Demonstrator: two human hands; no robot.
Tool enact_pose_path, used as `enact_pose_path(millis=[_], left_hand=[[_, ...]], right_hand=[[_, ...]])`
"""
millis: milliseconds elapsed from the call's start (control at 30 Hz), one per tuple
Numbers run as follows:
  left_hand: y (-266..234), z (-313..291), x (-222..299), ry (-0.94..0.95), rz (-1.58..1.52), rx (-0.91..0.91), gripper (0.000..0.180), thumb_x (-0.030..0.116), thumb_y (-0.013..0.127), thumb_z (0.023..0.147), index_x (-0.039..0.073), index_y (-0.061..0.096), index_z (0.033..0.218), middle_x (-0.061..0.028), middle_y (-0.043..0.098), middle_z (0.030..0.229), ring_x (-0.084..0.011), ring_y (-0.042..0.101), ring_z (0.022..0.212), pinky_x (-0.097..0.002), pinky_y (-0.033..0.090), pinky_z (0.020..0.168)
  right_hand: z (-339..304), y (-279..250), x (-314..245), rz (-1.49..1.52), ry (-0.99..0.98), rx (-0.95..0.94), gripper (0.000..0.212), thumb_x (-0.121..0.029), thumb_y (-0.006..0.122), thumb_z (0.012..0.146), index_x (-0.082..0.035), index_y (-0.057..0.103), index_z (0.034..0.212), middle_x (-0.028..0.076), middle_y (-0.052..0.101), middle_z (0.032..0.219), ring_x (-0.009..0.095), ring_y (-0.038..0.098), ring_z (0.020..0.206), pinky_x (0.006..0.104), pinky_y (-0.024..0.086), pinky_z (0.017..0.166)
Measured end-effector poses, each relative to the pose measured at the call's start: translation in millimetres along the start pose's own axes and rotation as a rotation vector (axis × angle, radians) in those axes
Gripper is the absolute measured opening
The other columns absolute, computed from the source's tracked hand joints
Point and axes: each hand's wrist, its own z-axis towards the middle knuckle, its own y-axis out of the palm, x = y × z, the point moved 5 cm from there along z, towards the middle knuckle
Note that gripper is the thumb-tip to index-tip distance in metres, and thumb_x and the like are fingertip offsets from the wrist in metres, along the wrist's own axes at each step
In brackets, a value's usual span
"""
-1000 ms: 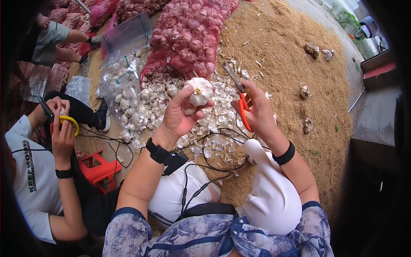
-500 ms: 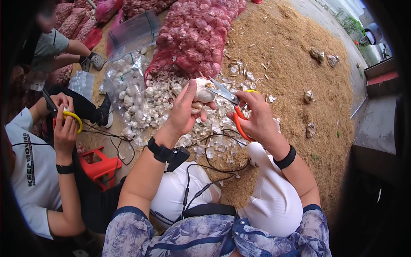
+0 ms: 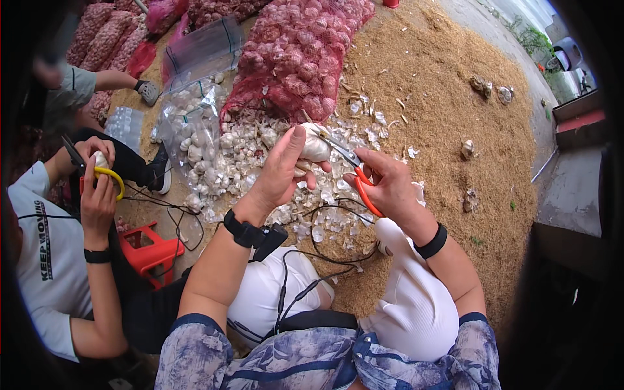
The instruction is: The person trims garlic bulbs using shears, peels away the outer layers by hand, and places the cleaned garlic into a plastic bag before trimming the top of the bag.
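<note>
My left hand [image 3: 281,170] is closed round a white garlic bulb [image 3: 316,147], its thumb resting along the near side. Scissors [image 3: 361,179] with orange-red handles are gripped in my right hand [image 3: 388,184]. Their blades reach across to the top of the bulb and look nearly closed there; whether a stem lies between them I cannot make out. Below both hands spreads a heap of loose garlic bulbs and papery skins [image 3: 257,166].
Behind the heap lies a red mesh sack [image 3: 286,58] full of garlic. Clear plastic bags [image 3: 188,123] with bulbs are left of it. A co-worker [image 3: 97,188] holds yellow-handled scissors beside a red stool [image 3: 151,250]. Husks [image 3: 435,110] cover the ground; black cables [image 3: 305,273] cross my lap.
The scissor blades have swung from spread to nearly together at the bulb's top. The bulb has turned slightly in my left hand, and the right fingers have drawn in.
</note>
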Motion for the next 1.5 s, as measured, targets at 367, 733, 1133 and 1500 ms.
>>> enact_pose_path(millis=[367,733,1133,1500], left_hand=[[-12.2,3.3,8.3,-0.142,-0.383,0.056,0.059,0.054,0.044,0.097,0.003,0.052,0.124,-0.0153,0.066,0.109,-0.0228,0.069,0.090,-0.0197,0.052,0.049],[-55.7,4.2,2.9,-0.322,-0.695,0.122,0.063,0.058,0.055,0.090,-0.001,0.058,0.112,-0.0199,0.061,0.103,-0.0183,0.060,0.072,-0.0154,0.043,0.043],[-262.1,-77.3,-2.4,-0.067,-0.752,0.413,0.044,0.034,0.057,0.096,-0.006,0.054,0.115,-0.0242,0.057,0.118,-0.0388,0.061,0.108,-0.0306,0.063,0.071],[-401.5,-91.6,-83.6,-0.053,-1.235,0.947,0.070,0.025,0.067,0.089,-0.006,0.028,0.138,-0.0250,0.038,0.135,-0.0424,0.050,0.118,-0.0425,0.057,0.089]], right_hand=[[-3.7,12.5,16.9,0.735,0.607,-0.127,0.035,-0.036,0.071,0.088,-0.007,0.064,0.105,0.001,0.062,0.071,0.005,0.051,0.048,0.0200,0.040,0.043],[-6.7,22.4,37.9,0.830,0.775,-0.095,0.031,-0.037,0.067,0.090,-0.009,0.060,0.100,0.001,0.059,0.071,0.006,0.050,0.044,0.0194,0.035,0.036],[-16.9,21.7,64.3,1.012,0.874,-0.010,0.037,-0.033,0.069,0.088,-0.009,0.056,0.112,0.002,0.057,0.078,0.007,0.049,0.054,0.0196,0.040,0.046],[-26.0,15.4,88.3,0.975,0.918,0.075,0.038,-0.033,0.069,0.088,-0.010,0.057,0.117,0.001,0.057,0.080,0.007,0.050,0.057,0.0184,0.039,0.048]])
